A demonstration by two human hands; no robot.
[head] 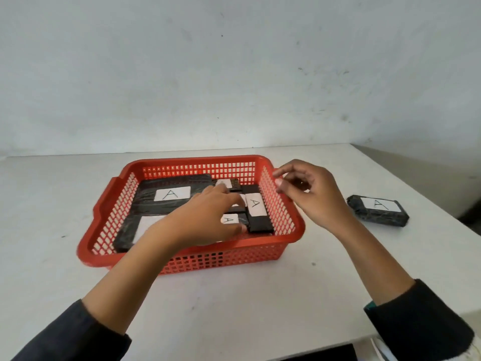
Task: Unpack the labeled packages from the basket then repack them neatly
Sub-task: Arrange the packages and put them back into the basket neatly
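Inside the red basket point(283, 230): black labeled packages point(171, 195) under the left hand point(208, 217), fingers spread flat. Just right of the basket: right hand point(309, 194), empty, fingers loosely curled; farther right, one package point(377, 211).

Bare room: white table point(234, 308), scuffed wall point(234, 74).
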